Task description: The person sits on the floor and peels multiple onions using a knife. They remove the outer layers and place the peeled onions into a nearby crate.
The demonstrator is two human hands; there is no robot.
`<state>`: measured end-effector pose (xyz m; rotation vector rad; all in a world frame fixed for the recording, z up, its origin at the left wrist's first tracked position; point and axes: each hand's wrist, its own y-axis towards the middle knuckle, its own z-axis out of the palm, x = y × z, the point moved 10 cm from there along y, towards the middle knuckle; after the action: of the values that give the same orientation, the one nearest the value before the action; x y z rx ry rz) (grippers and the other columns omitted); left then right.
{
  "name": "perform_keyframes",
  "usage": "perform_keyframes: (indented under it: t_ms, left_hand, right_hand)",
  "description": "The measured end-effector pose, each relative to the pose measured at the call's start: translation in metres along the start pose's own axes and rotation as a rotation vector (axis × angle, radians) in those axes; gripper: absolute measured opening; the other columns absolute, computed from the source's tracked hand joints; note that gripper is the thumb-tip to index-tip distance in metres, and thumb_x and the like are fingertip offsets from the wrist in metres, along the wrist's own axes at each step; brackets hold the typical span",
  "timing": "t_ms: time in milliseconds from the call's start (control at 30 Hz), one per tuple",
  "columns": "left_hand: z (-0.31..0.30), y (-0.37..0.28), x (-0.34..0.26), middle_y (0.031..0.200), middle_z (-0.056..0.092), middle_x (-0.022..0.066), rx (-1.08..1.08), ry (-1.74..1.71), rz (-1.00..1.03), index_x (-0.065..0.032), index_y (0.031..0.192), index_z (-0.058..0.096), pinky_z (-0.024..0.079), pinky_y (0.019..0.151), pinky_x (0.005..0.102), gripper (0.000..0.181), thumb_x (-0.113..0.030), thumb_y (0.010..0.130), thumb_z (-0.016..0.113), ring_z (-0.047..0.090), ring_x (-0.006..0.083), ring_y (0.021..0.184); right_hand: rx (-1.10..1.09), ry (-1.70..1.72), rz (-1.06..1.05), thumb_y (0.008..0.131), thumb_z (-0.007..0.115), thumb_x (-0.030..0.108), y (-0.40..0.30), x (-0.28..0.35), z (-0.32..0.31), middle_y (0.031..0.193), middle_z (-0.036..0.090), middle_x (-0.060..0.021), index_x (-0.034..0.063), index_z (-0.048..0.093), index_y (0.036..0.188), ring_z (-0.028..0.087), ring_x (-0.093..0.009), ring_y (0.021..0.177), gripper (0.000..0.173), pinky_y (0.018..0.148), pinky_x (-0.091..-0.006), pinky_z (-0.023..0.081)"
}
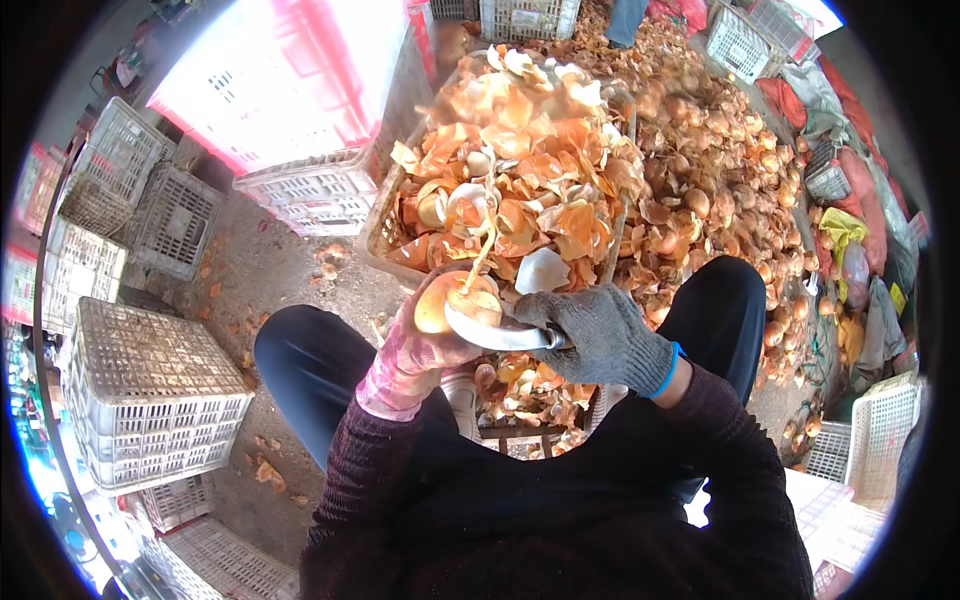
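Observation:
In a pink patterned glove, my left hand holds a yellow onion whose long dry stem points away from me. My right hand, in a grey knit glove with a blue cuff edge, is closed around the handle end of a curved metal blade. The blade lies against the near side of the onion. Just beyond both hands is a plastic crate heaped with onion skins and some pale onion pieces. More skins lie below my hands, between my knees.
A large pile of onions and loose skins spreads to the right. Stacked plastic crates stand at left, with a pink and white crate stack ahead. Sacks line the right side. Another person's leg shows at the top.

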<state>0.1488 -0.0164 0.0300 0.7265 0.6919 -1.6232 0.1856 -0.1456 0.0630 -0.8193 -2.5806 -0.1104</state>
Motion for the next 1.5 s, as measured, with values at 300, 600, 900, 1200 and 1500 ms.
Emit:
perform_keyframes:
  t_ms: [300, 600, 900, 1200, 1500]
  left_hand:
    - [-0.007, -0.005, 0.008, 0.114, 0.066, 0.0077, -0.062, 0.27, -0.11, 0.002, 0.131, 0.051, 0.052, 0.092, 0.032, 0.085, -0.016, 0.059, 0.092, 0.065, 0.0179, 0.103]
    - [-0.007, -0.008, 0.011, 0.11, 0.067, 0.0083, -0.08, 0.278, -0.135, -0.0003, 0.124, 0.057, 0.054, 0.085, 0.0319, 0.07, -0.015, 0.064, 0.089, 0.066, 0.0181, 0.098]
    - [0.022, -0.015, 0.046, 0.109, 0.067, 0.009, -0.066, 0.025, -0.238, -0.0027, 0.125, 0.056, 0.055, 0.086, 0.0318, 0.073, -0.023, 0.064, 0.091, 0.066, 0.0187, 0.098]
    - [0.021, -0.016, 0.016, 0.114, 0.062, 0.0072, 0.018, 0.394, -0.075, -0.0027, 0.126, 0.047, 0.048, 0.098, 0.0333, 0.083, -0.013, 0.057, 0.092, 0.059, 0.0151, 0.109]
    - [0.022, -0.008, 0.0, 0.118, 0.062, 0.0097, -0.044, 0.7, 0.03, -0.001, 0.132, 0.046, 0.047, 0.096, 0.0339, 0.088, -0.013, 0.056, 0.09, 0.059, 0.0168, 0.109]
  right_hand:
    - [0.025, -0.021, 0.01, 0.079, 0.065, 0.029, 0.0, 0.001, 0.0, 0.077, 0.069, -0.0088, 0.0163, 0.065, 0.114, 0.069, -0.031, 0.069, 0.037, 0.06, -0.0425, 0.055]
    - [0.04, -0.14, 0.021, 0.079, 0.06, 0.023, 0.0, 0.0, 0.009, 0.067, 0.064, -0.0117, 0.015, 0.061, 0.122, 0.066, -0.033, 0.06, 0.044, 0.054, -0.0458, 0.053]
    - [-0.215, 0.01, 0.017, 0.075, 0.072, 0.028, -0.003, -0.018, -0.001, 0.067, 0.064, -0.0133, 0.0129, 0.071, 0.097, 0.063, -0.036, 0.059, 0.027, 0.055, -0.0417, 0.053]
    - [-0.052, 0.863, 0.396, 0.096, 0.057, 0.011, 0.01, -0.085, 0.006, 0.06, 0.06, -0.0009, -0.0027, 0.069, 0.107, 0.056, -0.007, 0.047, 0.02, 0.042, -0.0223, 0.044]
    - [-0.3, 0.977, -0.099, 0.091, 0.069, 0.015, 0.01, -0.007, -0.038, 0.08, 0.064, -0.0027, 0.0001, 0.066, 0.111, 0.058, -0.009, 0.056, 0.025, 0.054, -0.0248, 0.05]
